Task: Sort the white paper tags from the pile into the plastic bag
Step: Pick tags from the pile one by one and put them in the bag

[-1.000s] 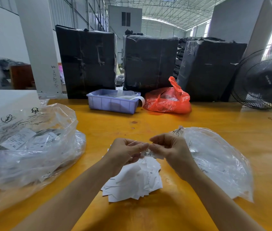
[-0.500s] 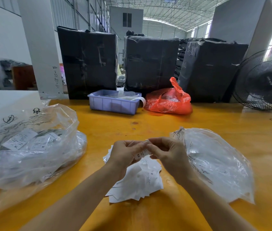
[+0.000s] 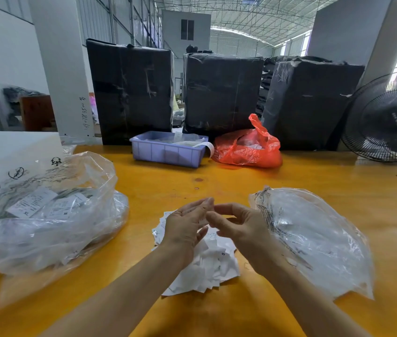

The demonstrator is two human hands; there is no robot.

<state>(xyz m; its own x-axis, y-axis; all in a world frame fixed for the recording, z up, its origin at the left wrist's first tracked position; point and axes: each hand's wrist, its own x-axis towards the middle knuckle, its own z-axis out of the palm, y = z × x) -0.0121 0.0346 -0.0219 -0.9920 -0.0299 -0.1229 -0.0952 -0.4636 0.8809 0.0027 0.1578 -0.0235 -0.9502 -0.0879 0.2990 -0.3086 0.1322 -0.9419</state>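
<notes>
**Two hands over a heap of tags**

The room is a big shed with a curved metal roof. The yellow bench [image 3: 314,181] fills most of the view. Three tall black bundles [image 3: 131,91] stand along its far edge, and a black fan [image 3: 387,117] stands at the far right corner.

A big clear sack [image 3: 46,215] lies by the left edge, with printed labels inside. The bag [image 3: 314,239] lies flat toward the right edge. Its long side runs from the middle of the bench toward the near right, and its printed end points to the far side. A purple bin [image 3: 168,152] and a red bag [image 3: 248,147] sit side by side near the far edge.

The tags [image 3: 212,266] lie in a loose white heap near the middle of the near edge, just beside the bag. They point every which way.

The left hand [image 3: 185,227] and right hand [image 3: 238,227] hang above the heap, palms turned toward each other, fingertips almost meeting. The fingers are loosely bent and spread. I cannot tell if they pinch anything.
</notes>
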